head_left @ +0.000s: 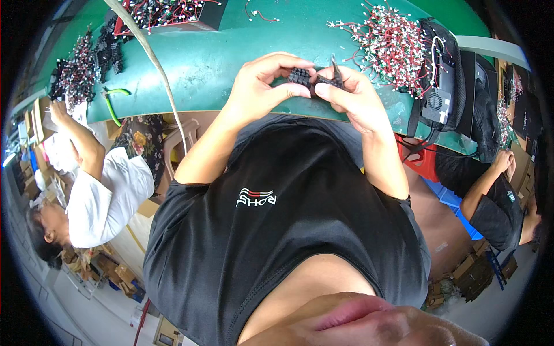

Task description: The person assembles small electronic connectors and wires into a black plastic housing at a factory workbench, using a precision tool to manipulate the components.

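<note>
Above the near edge of the green table, my left hand (254, 86) is closed, with thumb and fingers pinching a small black ridged block (299, 76). Close beside it, my right hand (359, 99) is closed on a black piece with a thin pointed end sticking up (336, 72). The two black parts are almost together between my fingertips; whether they touch or are joined I cannot tell. My fingers cover much of both.
A heap of red-and-black wires with white connectors (395, 52) lies right on the green table (190, 75), beside a black backpack (459, 75). Green-handled pliers (112, 104) and dark parts (107, 49) lie left. A box (210, 16) of wires stands behind a pale cord (153, 55). People sit on both sides.
</note>
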`<state>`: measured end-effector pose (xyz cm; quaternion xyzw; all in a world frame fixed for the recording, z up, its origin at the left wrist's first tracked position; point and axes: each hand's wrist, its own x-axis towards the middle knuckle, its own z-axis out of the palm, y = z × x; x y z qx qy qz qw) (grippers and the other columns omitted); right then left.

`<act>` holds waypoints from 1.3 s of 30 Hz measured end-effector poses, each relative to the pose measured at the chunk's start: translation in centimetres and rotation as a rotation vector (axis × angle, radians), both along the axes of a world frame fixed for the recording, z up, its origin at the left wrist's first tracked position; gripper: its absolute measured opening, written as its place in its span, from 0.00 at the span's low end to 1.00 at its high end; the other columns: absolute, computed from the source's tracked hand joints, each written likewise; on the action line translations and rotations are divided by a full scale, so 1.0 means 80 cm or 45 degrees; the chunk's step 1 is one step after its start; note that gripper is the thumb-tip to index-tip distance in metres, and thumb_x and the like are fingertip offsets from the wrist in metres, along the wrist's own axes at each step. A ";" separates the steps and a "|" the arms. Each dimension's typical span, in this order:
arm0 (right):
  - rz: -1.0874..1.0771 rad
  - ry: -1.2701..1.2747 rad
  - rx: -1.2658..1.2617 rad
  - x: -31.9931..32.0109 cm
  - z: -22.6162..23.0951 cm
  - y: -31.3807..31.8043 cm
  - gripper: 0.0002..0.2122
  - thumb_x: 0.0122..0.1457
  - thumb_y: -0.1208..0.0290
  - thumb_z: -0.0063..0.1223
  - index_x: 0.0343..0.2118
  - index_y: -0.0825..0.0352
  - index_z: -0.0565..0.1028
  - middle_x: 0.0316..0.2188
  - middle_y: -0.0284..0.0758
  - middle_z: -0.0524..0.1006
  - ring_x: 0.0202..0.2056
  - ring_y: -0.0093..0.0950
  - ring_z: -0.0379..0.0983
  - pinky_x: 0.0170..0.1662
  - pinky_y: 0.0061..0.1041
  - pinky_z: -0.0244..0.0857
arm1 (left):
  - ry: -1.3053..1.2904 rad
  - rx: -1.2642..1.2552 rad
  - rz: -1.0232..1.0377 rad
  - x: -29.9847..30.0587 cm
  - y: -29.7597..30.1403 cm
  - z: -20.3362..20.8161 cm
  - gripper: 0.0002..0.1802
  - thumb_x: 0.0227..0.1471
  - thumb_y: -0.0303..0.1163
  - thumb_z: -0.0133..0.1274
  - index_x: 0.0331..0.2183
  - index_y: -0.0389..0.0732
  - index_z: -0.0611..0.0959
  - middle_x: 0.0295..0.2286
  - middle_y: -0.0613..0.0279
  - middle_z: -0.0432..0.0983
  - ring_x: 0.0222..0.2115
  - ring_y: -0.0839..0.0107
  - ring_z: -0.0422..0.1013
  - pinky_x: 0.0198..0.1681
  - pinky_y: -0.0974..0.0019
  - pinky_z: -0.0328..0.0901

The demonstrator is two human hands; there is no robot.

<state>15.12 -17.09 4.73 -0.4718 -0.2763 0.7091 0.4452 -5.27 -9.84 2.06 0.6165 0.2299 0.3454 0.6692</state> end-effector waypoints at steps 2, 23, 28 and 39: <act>-0.065 -0.296 0.151 -0.006 0.006 -0.003 0.11 0.52 0.71 0.67 0.37 0.69 0.80 0.28 0.25 0.76 0.29 0.15 0.71 0.32 0.16 0.64 | -0.083 -0.330 0.010 -0.001 -0.002 0.004 0.23 0.46 0.16 0.63 0.47 0.30 0.77 0.42 0.48 0.78 0.44 0.64 0.75 0.49 0.65 0.71; -0.038 -1.044 0.580 -0.014 0.023 -0.007 0.16 0.46 0.74 0.68 0.39 0.71 0.79 0.30 0.35 0.77 0.31 0.22 0.74 0.33 0.22 0.67 | -0.192 -0.420 -0.055 -0.011 -0.004 0.003 0.30 0.44 0.20 0.66 0.52 0.35 0.78 0.51 0.57 0.69 0.45 0.70 0.69 0.46 0.67 0.69; 0.054 -0.287 0.202 -0.002 0.003 -0.008 0.14 0.53 0.74 0.66 0.41 0.73 0.78 0.35 0.29 0.78 0.35 0.16 0.71 0.38 0.18 0.68 | 0.296 0.451 -0.111 -0.021 0.008 0.024 0.32 0.43 0.25 0.66 0.53 0.42 0.78 0.49 0.61 0.71 0.48 0.70 0.68 0.48 0.64 0.68; -0.129 -0.321 0.370 -0.005 0.008 -0.018 0.24 0.50 0.82 0.66 0.51 0.70 0.73 0.32 0.26 0.77 0.29 0.11 0.65 0.33 0.11 0.60 | -0.253 -0.791 -0.168 0.007 -0.009 -0.019 0.14 0.57 0.28 0.56 0.46 0.36 0.77 0.34 0.59 0.76 0.33 0.75 0.71 0.33 0.72 0.68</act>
